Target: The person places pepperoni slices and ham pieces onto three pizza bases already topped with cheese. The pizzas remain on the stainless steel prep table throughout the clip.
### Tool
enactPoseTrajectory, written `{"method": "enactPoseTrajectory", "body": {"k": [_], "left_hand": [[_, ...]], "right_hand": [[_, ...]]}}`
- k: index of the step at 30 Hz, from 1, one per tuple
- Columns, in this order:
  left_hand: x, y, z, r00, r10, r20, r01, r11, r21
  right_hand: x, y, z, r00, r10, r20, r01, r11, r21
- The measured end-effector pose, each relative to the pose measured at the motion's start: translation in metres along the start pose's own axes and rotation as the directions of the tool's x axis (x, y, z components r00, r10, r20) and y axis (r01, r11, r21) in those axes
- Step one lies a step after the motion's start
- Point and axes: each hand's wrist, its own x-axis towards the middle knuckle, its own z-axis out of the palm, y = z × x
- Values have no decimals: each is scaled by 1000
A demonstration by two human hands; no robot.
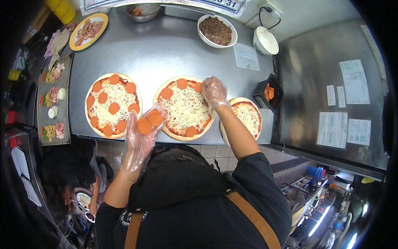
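Note:
Both of my hands wear clear plastic gloves. My left hand (143, 130) is closed around several pepperoni slices (144, 125), palm up, between the left and middle pizzas. At the upper right rim of the middle pizza (186, 110), the curled fingers of my right hand (214, 92) are on a pepperoni slice (198, 87); the fingertips are partly hidden. Cheese covers this pizza, with a few other slices near its edge. The left pizza (110, 93) bears pepperoni around its edge and in the centre. Beneath my right forearm lies a smaller pizza (247, 118) with cheese and no pepperoni visible.
A black container (267, 101) of pepperoni stands on the right. Farther back are a bowl of cooked ground meat (215, 31), a white bowl (265, 40), a clear lid (246, 57) and a yellow-rimmed plate (99, 17). A topping tray (46, 116) sits left. Another person works at lower left.

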Motion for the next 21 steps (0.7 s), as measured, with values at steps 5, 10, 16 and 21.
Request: {"method": "enactPoseTrajectory", "body": {"k": [5, 10, 16, 21], "left_hand": [[1, -3, 3, 999, -39, 26, 39, 999, 4], [8, -8, 19, 998, -27, 53, 23, 997, 74], [9, -13, 22, 995, -38, 96, 30, 996, 79], [6, -8, 20, 993, -46, 111, 38, 997, 70]], "right_hand": [[-41, -47, -46, 981, -152, -119, 182, 936, 301], [-89, -110, -69, 730, -625, -277, 683, 657, 319], [-93, -122, -67, 691, -679, -249, 723, 643, 253], [-95, -122, -61, 739, -634, -227, 668, 647, 368]]}}
